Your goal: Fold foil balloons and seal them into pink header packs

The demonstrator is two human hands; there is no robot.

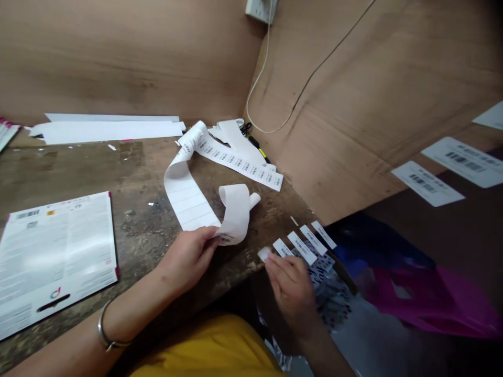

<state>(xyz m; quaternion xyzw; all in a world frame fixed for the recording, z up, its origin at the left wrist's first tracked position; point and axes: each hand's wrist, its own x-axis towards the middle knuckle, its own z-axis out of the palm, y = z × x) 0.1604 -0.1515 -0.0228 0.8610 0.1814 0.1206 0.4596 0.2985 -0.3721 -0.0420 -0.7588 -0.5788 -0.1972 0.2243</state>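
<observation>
My left hand (pixel 192 256) pinches a curling strip of barcode labels (pixel 188 196) between thumb and fingers, near the table's front edge. Part of the strip loops up beyond the fingertips, and the rest runs back to a loose coil. At the table's right edge, my right hand (pixel 288 285) has its fingers closed on a small white label (pixel 264 254), slightly blurred. Just beyond it, several barcode stickers (pixel 302 247) hang in a row over the edge. A printed white package (pixel 58 256) with a hanging slot lies left of my left hand.
White paper strips (pixel 110 131) lie along the back wall. A yellow-and-black tool (pixel 257 149) is partly under the labels in the corner. Larger barcode labels (pixel 463 159) stick out at the right. Plastic bags (pixel 428 298) sit below the table. A cable (pixel 298 99) hangs from a socket.
</observation>
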